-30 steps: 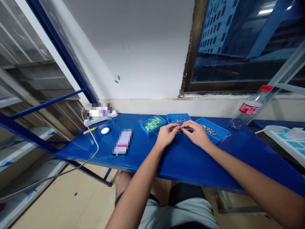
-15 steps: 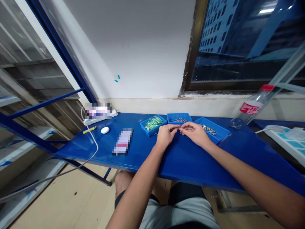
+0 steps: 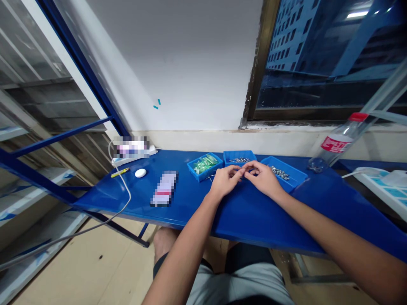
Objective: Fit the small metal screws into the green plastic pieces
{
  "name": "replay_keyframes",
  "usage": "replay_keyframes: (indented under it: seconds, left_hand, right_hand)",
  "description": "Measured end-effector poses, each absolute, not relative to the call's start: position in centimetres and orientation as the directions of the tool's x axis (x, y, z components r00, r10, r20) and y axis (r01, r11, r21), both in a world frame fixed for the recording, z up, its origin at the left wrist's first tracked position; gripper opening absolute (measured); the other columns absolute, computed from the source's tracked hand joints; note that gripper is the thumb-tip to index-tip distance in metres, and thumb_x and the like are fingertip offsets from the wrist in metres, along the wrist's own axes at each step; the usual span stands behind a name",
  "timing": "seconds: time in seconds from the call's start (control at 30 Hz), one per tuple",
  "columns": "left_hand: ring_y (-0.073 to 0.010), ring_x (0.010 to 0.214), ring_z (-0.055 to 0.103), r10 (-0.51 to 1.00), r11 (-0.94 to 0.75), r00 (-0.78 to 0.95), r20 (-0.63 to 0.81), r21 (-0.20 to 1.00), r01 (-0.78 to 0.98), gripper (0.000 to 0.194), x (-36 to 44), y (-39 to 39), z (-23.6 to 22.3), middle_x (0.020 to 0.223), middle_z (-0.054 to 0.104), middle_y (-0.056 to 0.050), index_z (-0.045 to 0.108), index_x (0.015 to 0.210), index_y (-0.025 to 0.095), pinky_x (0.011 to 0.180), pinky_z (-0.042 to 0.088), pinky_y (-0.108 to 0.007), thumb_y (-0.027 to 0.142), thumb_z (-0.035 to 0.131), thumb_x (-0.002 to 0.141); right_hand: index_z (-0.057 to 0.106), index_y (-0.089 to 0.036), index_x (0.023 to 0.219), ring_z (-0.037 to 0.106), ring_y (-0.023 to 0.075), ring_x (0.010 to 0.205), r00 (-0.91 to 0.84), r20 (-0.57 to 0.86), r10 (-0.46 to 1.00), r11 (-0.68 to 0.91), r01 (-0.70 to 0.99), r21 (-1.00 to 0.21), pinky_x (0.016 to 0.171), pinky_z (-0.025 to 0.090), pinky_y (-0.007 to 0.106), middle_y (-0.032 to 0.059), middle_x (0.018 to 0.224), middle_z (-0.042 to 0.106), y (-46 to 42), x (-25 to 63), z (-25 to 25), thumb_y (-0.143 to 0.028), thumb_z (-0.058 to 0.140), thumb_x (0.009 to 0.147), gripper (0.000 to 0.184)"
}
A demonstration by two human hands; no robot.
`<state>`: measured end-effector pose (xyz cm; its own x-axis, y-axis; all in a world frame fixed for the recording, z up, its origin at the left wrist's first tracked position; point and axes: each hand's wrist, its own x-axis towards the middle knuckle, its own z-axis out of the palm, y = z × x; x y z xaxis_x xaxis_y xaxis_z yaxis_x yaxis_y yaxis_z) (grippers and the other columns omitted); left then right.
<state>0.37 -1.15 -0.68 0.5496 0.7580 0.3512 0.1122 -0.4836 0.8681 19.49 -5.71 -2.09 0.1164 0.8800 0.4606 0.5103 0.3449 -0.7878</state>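
Observation:
My left hand and my right hand meet fingertip to fingertip above the blue table. Both have their fingers bent into a pinch; whatever lies between them is too small and covered to make out. Just behind the hands is a blue bin with thin metal pieces. To its left stands a blue bin holding green packets. On the right, partly behind my right hand, another blue bin contains small metal parts. A thin metal piece lies beside my left hand.
At the left are a blurred-out phone-shaped item, a white oval object, a yellow cutter and a power strip with a cable. A plastic bottle leans at the right, near a white and blue tray.
My fingers have shifted slightly, with the fingertips now closer together and touching. More of the thin metal piece beside my left hand shows. The bins have stayed in place.

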Motion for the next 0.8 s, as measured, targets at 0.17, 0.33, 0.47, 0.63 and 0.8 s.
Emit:
replay_keyframes:
  seconds: [0.17, 0.33, 0.47, 0.63, 0.8]
  left_hand:
    - [-0.0243, 0.098, 0.079, 0.789, -0.405, 0.511, 0.343, 0.914, 0.012, 0.025, 0.7, -0.6, -1.3, 0.106, 0.081, -0.011, 0.074, 0.111, 0.016, 0.091, 0.064, -0.036, 0.029, 0.076, 0.09]
    - [-0.02, 0.09, 0.08, 0.829, -0.383, 0.447, 0.336, 0.924, 0.015, 0.023, 0.6, -0.2, -1.5, 0.099, 0.081, -0.008, 0.064, 0.108, 0.017, 0.084, 0.063, -0.032, 0.009, 0.07, 0.088]
    - [-0.018, 0.082, 0.079, 0.831, -0.425, 0.426, 0.356, 0.902, 0.073, 0.025, 0.5, -0.4, -1.3, 0.089, 0.08, -0.003, 0.056, 0.102, 0.02, 0.077, 0.061, -0.027, 0.008, 0.07, 0.085]
    - [-0.0184, 0.082, 0.078, 0.759, -0.516, 0.529, 0.38, 0.846, 0.134, 0.026, 0.3, -0.4, -1.8, 0.087, 0.078, -0.001, 0.052, 0.099, 0.022, 0.075, 0.059, -0.026, 0.013, 0.072, 0.085]
    - [-0.0169, 0.082, 0.077, 0.725, -0.545, 0.553, 0.411, 0.833, 0.096, 0.028, 0.5, -0.7, -1.7, 0.089, 0.077, 0.0, 0.049, 0.101, 0.023, 0.077, 0.06, -0.027, 0.013, 0.071, 0.086]
  right_hand:
    - [0.075, -0.022, 0.098, 0.067, 0.0203, 0.078, 0.054, 0.518, 0.854, 0.396, 0.578, -0.714, 0.068, 0.057, 0.034, 0.005, 0.09, 0.075, -5.6, 19.5, -2.2, -0.032, 0.07, 0.085, 0.016]
    - [0.077, -0.024, 0.105, 0.071, 0.0208, 0.082, -0.004, 0.466, 0.885, 0.383, 0.573, -0.724, 0.075, 0.06, 0.037, 0.0061, 0.103, 0.078, -5.7, 19.3, -2.2, -0.035, 0.068, 0.09, 0.02]
    - [0.077, -0.024, 0.1, 0.073, 0.0222, 0.082, 0.053, 0.45, 0.891, 0.344, 0.567, -0.748, 0.075, 0.06, 0.038, 0.0055, 0.098, 0.079, -5.9, 19.1, -1.8, -0.04, 0.067, 0.093, 0.02]
    - [0.076, -0.023, 0.094, 0.066, 0.0189, 0.068, 0.013, 0.463, 0.886, 0.359, 0.613, -0.704, 0.064, 0.055, 0.034, 0.0045, 0.09, 0.078, -6.1, 19.1, -1.5, -0.042, 0.066, 0.092, 0.021]
    - [0.073, -0.024, 0.09, 0.064, 0.0188, 0.065, 0.054, 0.466, 0.883, 0.337, 0.618, -0.711, 0.062, 0.054, 0.033, 0.0032, 0.082, 0.076, -5.9, 19.3, -1.7, -0.041, 0.066, 0.091, 0.019]
